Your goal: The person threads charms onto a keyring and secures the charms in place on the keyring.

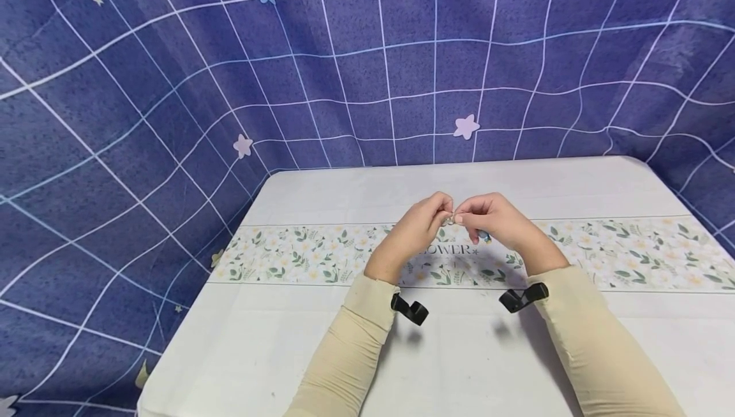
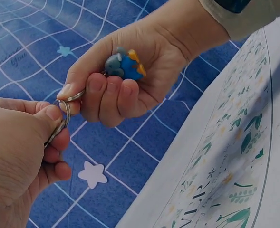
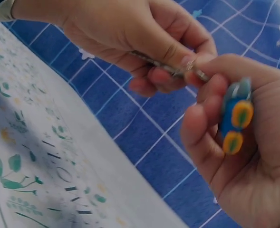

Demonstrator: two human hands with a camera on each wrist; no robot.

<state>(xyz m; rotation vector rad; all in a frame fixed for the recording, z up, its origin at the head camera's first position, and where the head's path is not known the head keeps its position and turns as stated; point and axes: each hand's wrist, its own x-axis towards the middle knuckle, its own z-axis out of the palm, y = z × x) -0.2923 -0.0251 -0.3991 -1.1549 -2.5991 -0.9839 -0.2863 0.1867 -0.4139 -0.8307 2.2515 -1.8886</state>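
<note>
In the left wrist view the left hand [image 2: 16, 147] pinches a silver metal ring [image 2: 66, 114] between thumb and fingers. The right hand [image 2: 130, 71] pinches another metal piece [image 2: 76, 96] that meets the ring, and its fingers curl beside a small blue and grey figurine [image 2: 125, 65] with orange feet. In the right wrist view the figurine [image 3: 236, 116] lies against the right palm. Both hands' fingertips nearly meet. In the head view the left hand [image 1: 418, 226] and right hand [image 1: 499, 220] are raised above the table, and the figurine [image 1: 485, 236] shows below the right fingers.
A white tabletop [image 1: 258, 340] with a flowered band [image 1: 310, 254] lies beneath the hands. Behind and to the left hangs a blue curtain [image 1: 344, 73] with a white grid and stars. Black straps [image 1: 409, 309] are at both wrists.
</note>
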